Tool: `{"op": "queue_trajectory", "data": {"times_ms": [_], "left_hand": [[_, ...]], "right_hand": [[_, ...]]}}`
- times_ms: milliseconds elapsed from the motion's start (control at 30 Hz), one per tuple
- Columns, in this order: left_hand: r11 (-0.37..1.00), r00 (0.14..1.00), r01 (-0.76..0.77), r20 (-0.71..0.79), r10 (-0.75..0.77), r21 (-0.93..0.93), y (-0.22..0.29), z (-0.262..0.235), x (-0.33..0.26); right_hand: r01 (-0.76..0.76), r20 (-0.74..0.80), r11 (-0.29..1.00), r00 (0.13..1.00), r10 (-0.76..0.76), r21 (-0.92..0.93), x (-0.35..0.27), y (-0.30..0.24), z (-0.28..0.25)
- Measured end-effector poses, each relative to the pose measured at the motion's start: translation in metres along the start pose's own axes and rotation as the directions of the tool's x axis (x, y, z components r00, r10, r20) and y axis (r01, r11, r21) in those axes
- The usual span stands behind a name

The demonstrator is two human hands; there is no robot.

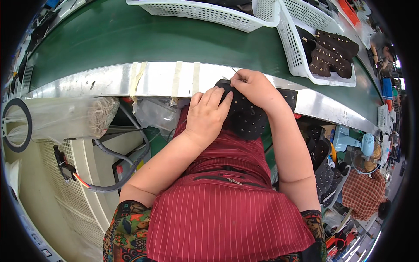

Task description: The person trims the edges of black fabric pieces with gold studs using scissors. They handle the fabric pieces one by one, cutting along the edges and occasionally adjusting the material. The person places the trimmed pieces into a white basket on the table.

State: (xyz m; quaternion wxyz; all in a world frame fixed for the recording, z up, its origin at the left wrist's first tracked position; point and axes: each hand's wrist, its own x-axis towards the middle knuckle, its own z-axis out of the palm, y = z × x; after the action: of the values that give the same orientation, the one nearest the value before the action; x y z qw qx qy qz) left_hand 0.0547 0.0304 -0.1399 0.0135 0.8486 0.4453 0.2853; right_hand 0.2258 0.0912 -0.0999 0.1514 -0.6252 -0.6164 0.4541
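A: What are we failing to make out here?

B: Mostly the work itself. Our right hand (256,87) is covering the top of the black studded piece (248,118), so we are not seeing where its fingertips are meeting the material. They are pinched tightly together on something thin, perhaps a needle or thread (only a fine sliver is poking out above the knuckles), and we cannot tell which.

A: And the left hand (205,117)?

B: It is lying flat on the same piece, fingers stretched out and close together, pressing rather than gripping. The piece is resting on our lap, against the red striped apron (227,205), right at the metal edge (131,78) of the green conveyor belt (131,39). Its lower part is disappearing under our wrists.

A: What are the containers holding?

B: The white basket (301,61) on the right of the belt is holding dark brown studded pieces (334,52) lying in a loose pile. A second white basket (205,12) is being cut off by the top of the frame, so we are not seeing its contents clearly.

A: Anything under the belt?

B: A clear plastic bag (65,118) with pale, stringy stuff inside, too blurred to name.
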Motion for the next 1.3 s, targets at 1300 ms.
{"op": "queue_trajectory", "data": {"times_ms": [1300], "left_hand": [[0.989, 0.967, -0.016, 0.255, -0.023, 0.149, 0.015, -0.006, 0.016]], "right_hand": [[-0.071, -0.187, 0.981, 0.977, 0.105, 0.182, -0.042, 0.041, -0.037]]}}
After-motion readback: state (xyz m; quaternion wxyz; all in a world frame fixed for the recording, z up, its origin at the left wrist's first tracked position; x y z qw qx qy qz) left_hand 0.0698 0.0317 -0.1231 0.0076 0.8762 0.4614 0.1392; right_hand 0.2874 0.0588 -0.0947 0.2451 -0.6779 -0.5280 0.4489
